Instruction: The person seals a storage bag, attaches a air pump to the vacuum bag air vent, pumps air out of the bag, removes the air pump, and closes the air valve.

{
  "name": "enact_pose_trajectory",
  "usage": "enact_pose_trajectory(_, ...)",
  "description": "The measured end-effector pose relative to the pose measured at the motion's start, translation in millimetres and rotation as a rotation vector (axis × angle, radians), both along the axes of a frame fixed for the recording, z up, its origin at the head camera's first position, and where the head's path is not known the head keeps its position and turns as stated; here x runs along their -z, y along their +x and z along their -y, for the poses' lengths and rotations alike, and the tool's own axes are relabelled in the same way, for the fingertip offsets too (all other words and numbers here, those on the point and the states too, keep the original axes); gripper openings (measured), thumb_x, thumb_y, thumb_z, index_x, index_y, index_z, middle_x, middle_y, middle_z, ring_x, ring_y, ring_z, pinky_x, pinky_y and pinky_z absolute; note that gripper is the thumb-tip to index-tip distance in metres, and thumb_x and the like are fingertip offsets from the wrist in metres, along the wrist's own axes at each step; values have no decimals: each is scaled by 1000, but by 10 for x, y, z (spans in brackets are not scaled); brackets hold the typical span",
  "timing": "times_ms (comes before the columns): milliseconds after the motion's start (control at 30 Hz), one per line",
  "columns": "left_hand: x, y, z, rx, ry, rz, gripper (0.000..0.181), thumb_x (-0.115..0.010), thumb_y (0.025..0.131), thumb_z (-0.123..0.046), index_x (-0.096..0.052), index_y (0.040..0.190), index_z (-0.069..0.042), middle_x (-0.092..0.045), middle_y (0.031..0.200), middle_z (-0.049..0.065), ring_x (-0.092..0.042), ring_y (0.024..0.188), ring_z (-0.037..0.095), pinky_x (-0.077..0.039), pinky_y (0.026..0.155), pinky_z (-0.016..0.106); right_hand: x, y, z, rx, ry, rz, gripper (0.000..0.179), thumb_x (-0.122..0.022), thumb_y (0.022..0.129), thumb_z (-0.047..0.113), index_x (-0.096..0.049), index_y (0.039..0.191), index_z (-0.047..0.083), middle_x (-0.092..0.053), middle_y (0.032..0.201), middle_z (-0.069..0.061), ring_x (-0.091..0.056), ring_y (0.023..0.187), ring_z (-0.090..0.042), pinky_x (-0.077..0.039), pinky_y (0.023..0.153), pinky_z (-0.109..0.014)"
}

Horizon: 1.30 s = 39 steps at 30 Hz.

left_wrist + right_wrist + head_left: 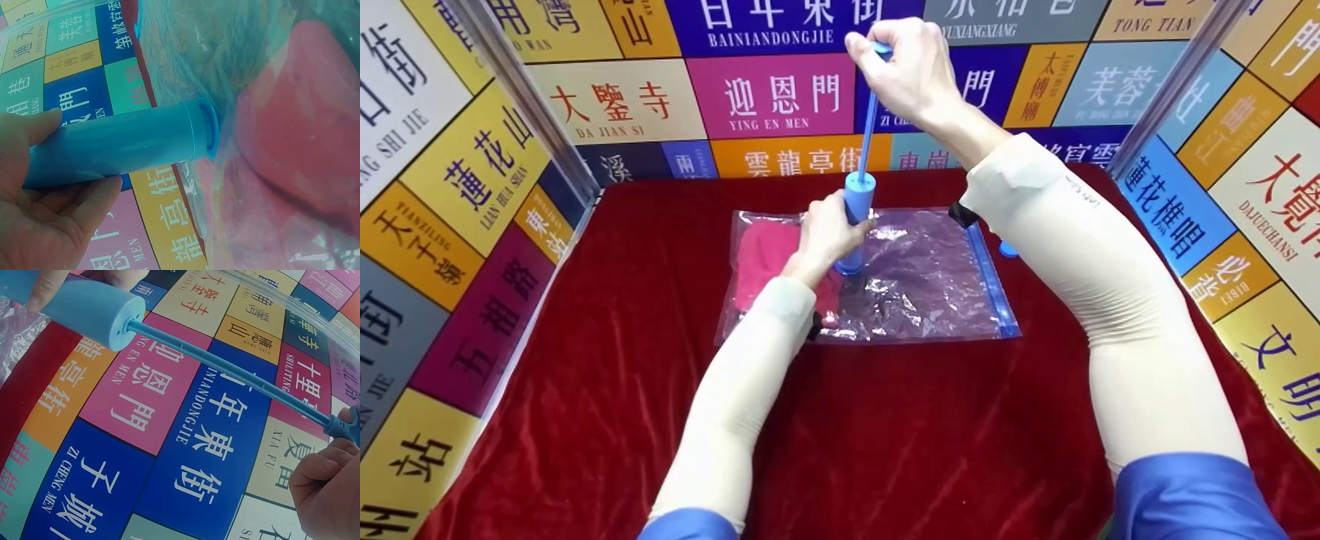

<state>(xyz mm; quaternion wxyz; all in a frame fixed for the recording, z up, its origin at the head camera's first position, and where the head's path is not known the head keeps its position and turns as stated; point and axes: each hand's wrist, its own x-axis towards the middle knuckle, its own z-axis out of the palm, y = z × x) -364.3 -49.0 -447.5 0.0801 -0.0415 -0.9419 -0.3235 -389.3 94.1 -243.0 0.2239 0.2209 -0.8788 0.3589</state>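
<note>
A blue hand pump stands upright with its base on a clear plastic zip bag. My left hand grips the pump's barrel, fingers on one side and thumb on the other; the left wrist view shows the barrel's lower end against the film. High above, my right hand grips the pump's handle. The thin rod is drawn far out of the barrel. Folded pink cloth lies inside the bag's left part, partly behind my left hand and sleeve.
A blue zip strip runs along the bag's right edge. Just beyond it lies a small blue piece, partly behind my right sleeve. Dark red cloth covers the table. Panels with coloured lettered blocks enclose the back and sides.
</note>
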Motion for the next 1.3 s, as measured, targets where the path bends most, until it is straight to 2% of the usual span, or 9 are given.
enact_pose_trajectory(267,-9,13,-4,6,2,-8,50,-88,95,-42,-73,131,-12,-85,119,10,-82,109,32,-68,100,45,80,19,-32,7,44,63,52,-59,114,48,-46,68,27,-34,56,15,-35,56,-5,-25,58,-24)
enact_pose_trajectory(567,3,12,1,16,8,-29,49,-89,94,-40,-74,130,-10,-85,117,12,-82,109,34,-67,100,47,279,8,-28,-24,180,252,52,-53,115,52,-47,73,22,-41,66,7,-38,62,-11,-32,61,-26)
enact_pose_trajectory(800,15,1,14,26,20,-50,46,-89,94,-37,-75,127,-8,-85,114,14,-83,106,35,-68,98,47,462,-16,-17,-61,260,305,50,-53,115,47,-47,74,20,-42,67,6,-39,66,-13,-33,64,-27)
enact_pose_trajectory(1000,12,-8,11,15,33,-46,44,-89,94,-34,-75,127,-9,-85,114,14,-83,106,35,-68,98,48,626,-42,-15,-90,312,321,46,-52,115,46,-51,76,20,-50,73,3,-45,68,-15,-36,66,-28)
enact_pose_trajectory(1167,13,-7,6,17,29,-41,44,-89,93,-35,-74,126,-9,-85,113,13,-83,105,34,-67,97,48,751,-52,-16,-126,336,317,42,-52,115,43,-59,81,20,-60,82,2,-54,76,-17,-40,71,-29)
enact_pose_trajectory(1300,10,-6,8,21,34,-43,45,-90,93,-35,-74,126,-9,-85,113,13,-83,105,34,-68,97,48,836,-67,-14,-139,321,321,40,-53,114,40,-58,79,21,-55,77,4,-50,74,-16,-38,68,-28)
